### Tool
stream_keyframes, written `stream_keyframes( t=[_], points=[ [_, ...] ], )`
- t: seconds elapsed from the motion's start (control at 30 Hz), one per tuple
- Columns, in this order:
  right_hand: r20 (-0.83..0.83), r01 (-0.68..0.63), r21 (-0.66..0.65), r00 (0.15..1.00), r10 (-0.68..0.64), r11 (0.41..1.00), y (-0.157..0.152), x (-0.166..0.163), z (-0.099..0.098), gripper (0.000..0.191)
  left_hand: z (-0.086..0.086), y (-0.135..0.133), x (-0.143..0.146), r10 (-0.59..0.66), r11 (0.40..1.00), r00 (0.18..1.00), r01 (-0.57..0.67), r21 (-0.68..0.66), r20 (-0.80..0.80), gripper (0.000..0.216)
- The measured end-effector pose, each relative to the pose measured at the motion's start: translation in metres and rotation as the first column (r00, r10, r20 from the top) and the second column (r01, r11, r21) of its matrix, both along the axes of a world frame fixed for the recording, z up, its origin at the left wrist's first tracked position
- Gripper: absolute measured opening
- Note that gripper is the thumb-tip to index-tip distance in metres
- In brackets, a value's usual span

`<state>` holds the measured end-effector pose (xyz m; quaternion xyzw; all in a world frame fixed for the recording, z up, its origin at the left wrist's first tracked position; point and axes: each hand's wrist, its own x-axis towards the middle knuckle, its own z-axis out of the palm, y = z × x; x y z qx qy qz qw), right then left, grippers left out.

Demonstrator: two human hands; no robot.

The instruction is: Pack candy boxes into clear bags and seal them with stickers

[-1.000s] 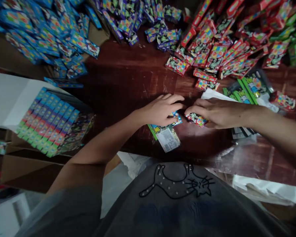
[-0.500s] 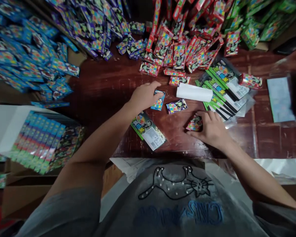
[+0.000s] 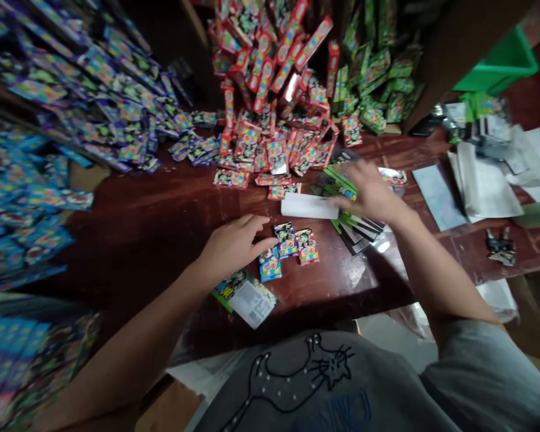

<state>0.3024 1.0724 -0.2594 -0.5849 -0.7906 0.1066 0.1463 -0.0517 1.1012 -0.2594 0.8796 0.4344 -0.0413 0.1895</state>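
On the table, a blue small box, a purple small box and a red small box stand close together in a row. My left hand is just left of them, fingers spread, its thumb tip at the top of the blue box. Over a fan of green-and-black printed packets hovers my right hand, slightly blurred, thumb and fingers apart with nothing visible in them. It partly covers the packets. Beside its thumb lies a rolled white paper. A single printed packet lies below my left hand.
Heaps of purple boxes, red boxes, green boxes and blue boxes spread along the back and left. At the right are white papers, keys and a green bin.
The view has shifted right. The red box now stands beside the purple and blue boxes, which have been turned and brought together. My right hand has let go of it and moved to the packets.
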Motion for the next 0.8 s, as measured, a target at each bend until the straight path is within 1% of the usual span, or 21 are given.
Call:
stream_keyframes(
  t=[0.03,0.07,0.1,0.13,0.2,0.27,0.33,0.4,0.43,0.47,0.5,0.53,0.57,0.6,0.63,0.67,0.7,0.73,0.8],
  points=[
    [0.055,0.167,0.052,0.984,-0.169,0.985,0.020,0.024,0.003,0.073,0.000,0.002,0.006,-0.058,0.998,0.998,0.057,0.022,0.029,0.050],
    [0.105,0.332,0.097,0.934,-0.341,0.938,0.040,0.049,0.003,0.072,0.000,0.002,0.013,-0.114,0.993,0.992,0.111,0.045,0.047,0.049],
    [0.145,0.447,0.116,0.876,-0.460,0.887,0.061,0.072,0.001,0.072,0.001,0.002,0.019,-0.163,0.985,0.985,0.159,0.066,0.056,0.049],
    [0.194,0.485,0.099,0.847,-0.495,0.869,0.080,0.093,-0.002,0.072,0.001,0.000,0.023,-0.203,0.977,0.977,0.198,0.082,0.061,0.048],
    [0.267,0.464,0.052,0.847,-0.460,0.884,0.111,0.124,-0.010,0.069,0.003,-0.003,0.021,-0.254,0.964,0.966,0.248,0.092,0.055,0.050],
    [0.293,0.417,0.027,0.865,-0.406,0.908,0.129,0.139,-0.014,0.065,0.005,-0.006,0.002,-0.237,0.968,0.971,0.235,0.086,0.015,0.066],
    [0.280,0.424,0.055,0.863,-0.421,0.904,0.132,0.141,-0.011,0.065,0.007,-0.011,-0.030,-0.160,0.983,0.985,0.164,0.083,-0.056,0.090],
    [0.247,0.427,0.100,0.864,-0.438,0.899,0.119,0.133,0.000,0.071,0.007,-0.021,-0.067,-0.091,0.991,0.988,0.102,0.087,-0.122,0.116],
    [0.230,0.406,0.113,0.877,-0.421,0.907,0.106,0.126,0.007,0.074,0.006,-0.028,-0.084,-0.086,0.992,0.987,0.097,0.081,-0.140,0.124],
    [0.213,0.324,0.106,0.916,-0.339,0.940,0.090,0.117,0.014,0.072,0.004,-0.037,-0.098,-0.105,0.992,0.983,0.115,0.060,-0.150,0.129],
    [0.163,0.212,0.162,0.958,-0.238,0.964,0.070,0.106,0.020,0.067,0.002,-0.045,-0.109,-0.144,0.988,0.978,0.150,0.032,-0.149,0.129],
    [0.108,0.116,0.208,0.984,-0.140,0.971,0.048,0.092,0.022,0.058,-0.001,-0.052,-0.116,-0.193,0.981,0.971,0.195,0.000,-0.141,0.127],
    [0.043,0.029,0.205,0.998,-0.038,0.978,0.023,0.076,0.022,0.046,-0.005,-0.059,-0.119,-0.242,0.970,0.961,0.240,-0.030,-0.130,0.122],
    [-0.005,-0.075,0.169,0.997,0.077,0.983,-0.002,0.059,0.017,0.035,-0.008,-0.064,-0.119,-0.282,0.959,0.952,0.278,-0.051,-0.121,0.116],
    [-0.037,-0.176,0.138,0.982,0.183,0.975,-0.027,0.042,0.010,0.027,-0.011,-0.068,-0.118,-0.304,0.952,0.945,0.299,-0.058,-0.119,0.109],
    [-0.063,-0.223,0.102,0.971,0.230,0.969,-0.049,0.026,-0.001,0.025,-0.013,-0.071,-0.116,-0.307,0.952,0.944,0.303,-0.051,-0.123,0.103],
    [-0.076,-0.250,0.019,0.965,0.251,0.968,-0.068,0.014,-0.012,0.028,-0.014,-0.073,-0.115,-0.293,0.956,0.947,0.291,-0.037,-0.133,0.096],
    [-0.088,-0.249,-0.046,0.966,0.244,0.967,-0.084,0.006,-0.023,0.032,-0.014,-0.074,-0.115,-0.268,0.963,0.952,0.268,-0.022,-0.149,0.089],
    [-0.087,-0.192,-0.131,0.980,0.182,0.973,-0.105,0.001,-0.037,0.041,-0.013,-0.079,-0.120,-0.204,0.978,0.962,0.210,0.013,-0.182,0.079]
  ],
)
